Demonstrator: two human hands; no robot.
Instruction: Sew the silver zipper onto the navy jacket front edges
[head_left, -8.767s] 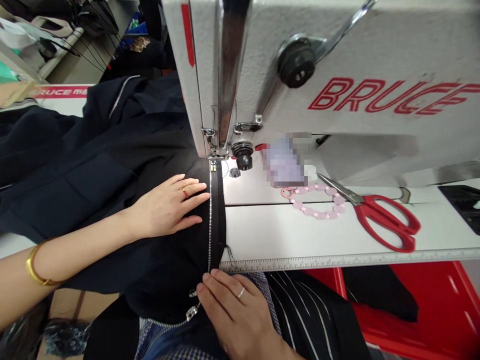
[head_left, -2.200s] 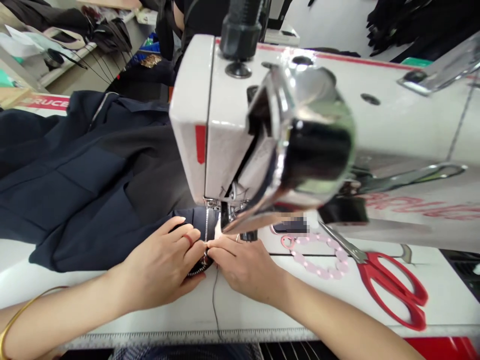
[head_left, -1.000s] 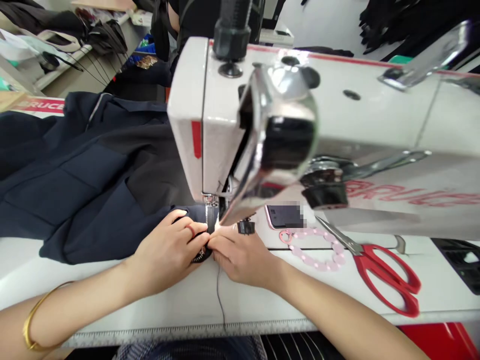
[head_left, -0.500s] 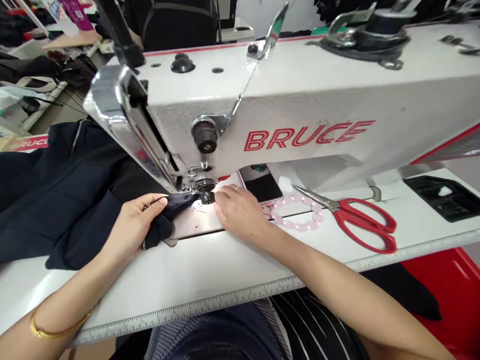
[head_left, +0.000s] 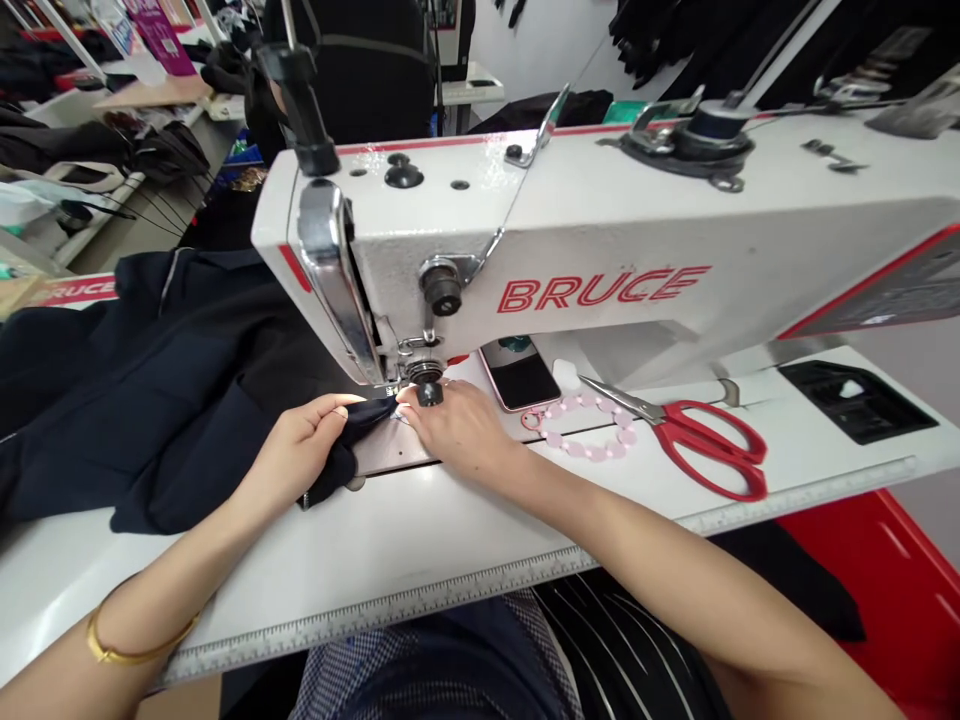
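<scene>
A dark navy garment (head_left: 217,400) is spread over the left of the sewing machine bed, one narrow end running to the needle area. My left hand (head_left: 300,450) pinches the edge of this end between thumb and forefinger, just left of the presser foot (head_left: 392,390). Close in front of the needle, my right hand (head_left: 461,430) has its thumb and forefinger closed on the tip of the cloth. The machine's round black knob partly covers those fingers. The white sewing machine (head_left: 600,230) stands over both hands.
Right of my hand lie a phone (head_left: 521,372), a pink beaded loop (head_left: 592,452) and red-handled scissors (head_left: 705,440). A black tray (head_left: 855,400) is set in the table farther right. A ruler strip (head_left: 375,612) lines the front edge. A red bin (head_left: 885,590) stands below.
The view has shifted, so the machine sits lower and its head farther right. My right hand's thumb and forefinger have come to the cloth's tip; my left keeps its pinch.
</scene>
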